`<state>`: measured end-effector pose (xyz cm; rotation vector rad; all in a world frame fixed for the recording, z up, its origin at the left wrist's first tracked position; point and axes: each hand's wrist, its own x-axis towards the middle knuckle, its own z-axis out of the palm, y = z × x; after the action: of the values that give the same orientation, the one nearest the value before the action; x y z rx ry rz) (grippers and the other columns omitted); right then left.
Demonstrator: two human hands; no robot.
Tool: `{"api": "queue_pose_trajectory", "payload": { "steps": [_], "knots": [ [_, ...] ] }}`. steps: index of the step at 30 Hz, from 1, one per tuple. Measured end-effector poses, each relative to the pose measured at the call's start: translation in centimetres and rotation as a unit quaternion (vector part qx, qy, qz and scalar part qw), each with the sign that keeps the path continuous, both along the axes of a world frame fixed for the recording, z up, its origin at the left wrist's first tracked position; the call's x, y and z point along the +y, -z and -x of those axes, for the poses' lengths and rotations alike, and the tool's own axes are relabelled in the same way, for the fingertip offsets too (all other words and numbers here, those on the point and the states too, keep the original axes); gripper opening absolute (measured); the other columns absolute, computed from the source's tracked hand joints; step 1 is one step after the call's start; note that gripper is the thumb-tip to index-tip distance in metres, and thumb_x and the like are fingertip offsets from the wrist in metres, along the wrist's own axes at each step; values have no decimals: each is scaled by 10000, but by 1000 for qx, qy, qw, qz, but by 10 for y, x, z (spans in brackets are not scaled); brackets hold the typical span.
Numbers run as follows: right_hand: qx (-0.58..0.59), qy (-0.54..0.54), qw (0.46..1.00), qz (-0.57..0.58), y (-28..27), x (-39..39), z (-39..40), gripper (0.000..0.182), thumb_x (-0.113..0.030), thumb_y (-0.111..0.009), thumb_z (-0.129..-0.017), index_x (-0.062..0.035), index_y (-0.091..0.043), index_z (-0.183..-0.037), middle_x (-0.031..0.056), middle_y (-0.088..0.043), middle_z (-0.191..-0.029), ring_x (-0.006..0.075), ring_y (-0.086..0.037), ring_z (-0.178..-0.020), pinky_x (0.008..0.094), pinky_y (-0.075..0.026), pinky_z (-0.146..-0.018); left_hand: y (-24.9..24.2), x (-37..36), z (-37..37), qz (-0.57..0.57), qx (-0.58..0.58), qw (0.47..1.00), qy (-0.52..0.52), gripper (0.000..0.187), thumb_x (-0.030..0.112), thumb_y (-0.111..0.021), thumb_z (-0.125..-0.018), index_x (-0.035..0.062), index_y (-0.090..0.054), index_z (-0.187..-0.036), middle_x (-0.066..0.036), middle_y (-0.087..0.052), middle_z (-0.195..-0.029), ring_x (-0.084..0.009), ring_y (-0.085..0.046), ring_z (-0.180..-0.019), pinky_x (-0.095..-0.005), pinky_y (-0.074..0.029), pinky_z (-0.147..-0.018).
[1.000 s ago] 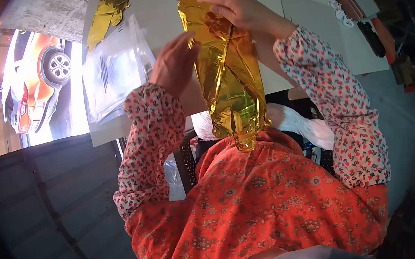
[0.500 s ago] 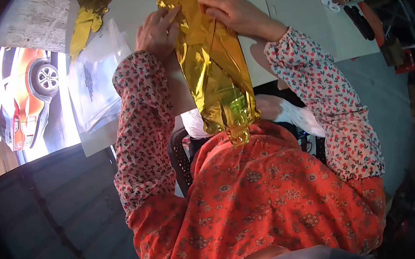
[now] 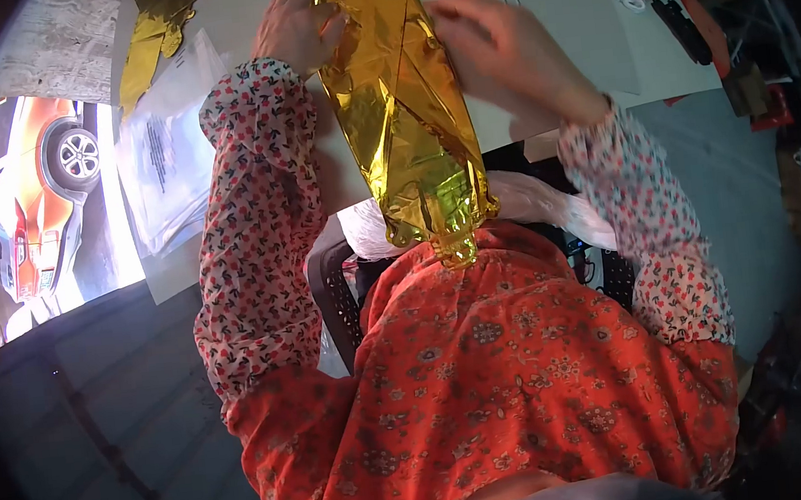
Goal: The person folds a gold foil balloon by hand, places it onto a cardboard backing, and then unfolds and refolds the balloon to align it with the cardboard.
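Observation:
A flat, creased gold foil balloon [image 3: 407, 119] lies lengthwise over the table's front edge, its lower tab resting on my lap. My left hand [image 3: 296, 31] is at its upper left edge, fingers bent and thumb on the foil, gripping that edge. My right hand [image 3: 502, 47] is beside the upper right edge, its fingers curled toward the foil. Motion smears this hand, and I cannot see whether its fingertips touch the foil.
More gold foil [image 3: 153, 38] lies at the table's upper left, above clear plastic bags [image 3: 166, 166]. A grey board [image 3: 571, 21] lies on the right of the table [image 3: 509, 129], near a black object [image 3: 681, 30]. An orange car [image 3: 38, 188] stands beyond on the left.
My right hand has moved off the foil to the right. My left hand has shifted slightly up and left along the foil's edge. The view has shifted a little.

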<state>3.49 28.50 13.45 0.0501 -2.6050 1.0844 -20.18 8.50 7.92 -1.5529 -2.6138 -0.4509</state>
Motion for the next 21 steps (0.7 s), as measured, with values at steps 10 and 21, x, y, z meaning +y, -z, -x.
{"api": "queue_pose_trajectory", "payload": {
  "steps": [10,21],
  "knots": [
    [-41,57,984,-164,-4,-70,-73,558,-150,-683,-851,16,-509,-1355,198,-521,-1364,359,-497,-1272,442,-413,-1058,2,31,3,-89,117,986,73,442,420,-571,-970,174,-606,-1336,-66,-592,-1279,-266,-539,-1227,-452,-424,-1053],
    [-2,65,976,-209,12,-64,-78,467,-37,-617,-821,45,-542,-1274,186,-560,-1280,326,-536,-1219,406,-438,-1013,10,43,11,-99,99,983,115,514,446,-518,-997,253,-465,-1470,-144,-402,-1526,-341,-352,-1426,-485,-302,-1165]
  ]
}}
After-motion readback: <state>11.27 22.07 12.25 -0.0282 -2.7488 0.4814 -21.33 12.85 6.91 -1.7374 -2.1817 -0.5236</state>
